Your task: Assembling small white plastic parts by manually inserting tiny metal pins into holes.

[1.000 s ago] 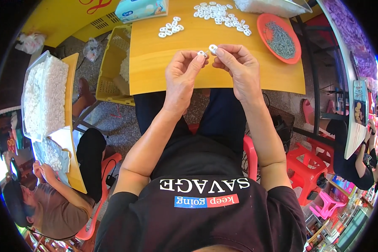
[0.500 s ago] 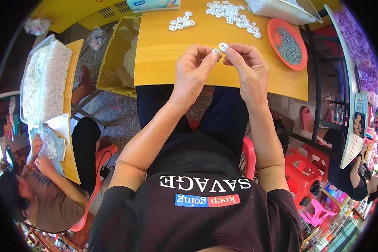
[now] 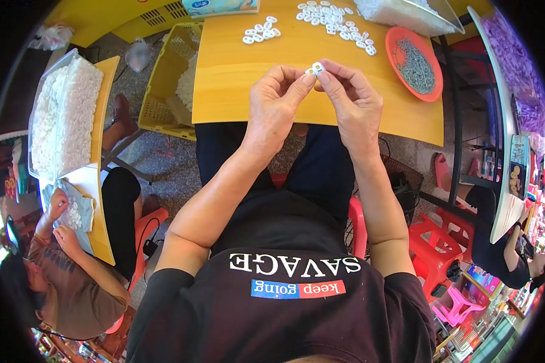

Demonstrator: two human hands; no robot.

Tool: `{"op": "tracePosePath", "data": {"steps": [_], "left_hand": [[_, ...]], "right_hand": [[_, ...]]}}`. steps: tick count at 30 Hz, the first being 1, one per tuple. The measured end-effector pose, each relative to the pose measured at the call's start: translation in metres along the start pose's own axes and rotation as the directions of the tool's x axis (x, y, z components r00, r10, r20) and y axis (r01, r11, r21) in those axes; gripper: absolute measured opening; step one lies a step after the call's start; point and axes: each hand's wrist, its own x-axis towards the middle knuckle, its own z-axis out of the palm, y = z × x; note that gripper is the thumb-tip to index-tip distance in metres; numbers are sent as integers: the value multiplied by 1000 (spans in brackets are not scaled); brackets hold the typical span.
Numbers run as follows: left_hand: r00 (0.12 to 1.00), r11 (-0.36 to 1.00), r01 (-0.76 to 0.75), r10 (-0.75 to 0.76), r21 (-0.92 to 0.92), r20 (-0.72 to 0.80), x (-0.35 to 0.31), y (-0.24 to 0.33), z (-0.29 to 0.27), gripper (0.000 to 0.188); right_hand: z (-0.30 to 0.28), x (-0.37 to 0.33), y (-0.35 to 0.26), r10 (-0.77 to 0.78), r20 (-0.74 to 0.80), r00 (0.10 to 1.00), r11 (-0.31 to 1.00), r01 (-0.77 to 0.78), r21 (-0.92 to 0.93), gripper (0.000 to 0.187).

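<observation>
Over the yellow table (image 3: 236, 78), both my hands are raised with fingertips meeting. My left hand (image 3: 277, 104) pinches a small white plastic piece (image 3: 310, 71) between thumb and fingers; most of it is covered. Between the thumb and forefinger of my right hand (image 3: 354, 100) is another small white plastic piece, with a round hole (image 3: 318, 67). The two pieces touch or overlap; whether they are joined I cannot tell. Farther back lie a small group of similar white pieces (image 3: 261, 31) and a larger scattered pile (image 3: 336, 23).
At the table's right, an orange-red dish (image 3: 427, 97) holds grey metal fasteners (image 3: 415, 68). A clear bin (image 3: 448, 24) stands behind it. Left of the table is a yellow basket (image 3: 154, 115). At the left table, a person handles white pieces (image 3: 72, 215) beside a filled clear box (image 3: 66, 121).
My right hand has shifted slightly left, bringing its white piece against the one in my left hand. The left hand has barely moved. The person at left has moved their hands.
</observation>
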Motion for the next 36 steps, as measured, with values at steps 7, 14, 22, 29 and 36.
{"op": "tracePosePath", "data": {"steps": [7,14,22,29,36], "left_hand": [[996,994,-89,90,-59,3,3,-11,0,19],[988,993,-117,115,11,102,2,-10,-8,18],[916,952,-292,305,-90,261,0,-19,-22,29],[877,905,-383,419,-186,233,2,-19,-29,27],[874,900,-333,407,-282,266,10,-16,-40,22]], "right_hand": [[4,-6,11,-17,-10,1000,999,16,-29,22],[-5,-2,2,221,54,974,928,-227,296,23],[8,-8,-1,350,365,862,640,-505,579,65],[24,-8,1,303,427,852,555,-522,648,71],[37,-4,-3,323,393,861,582,-508,635,67]]}}
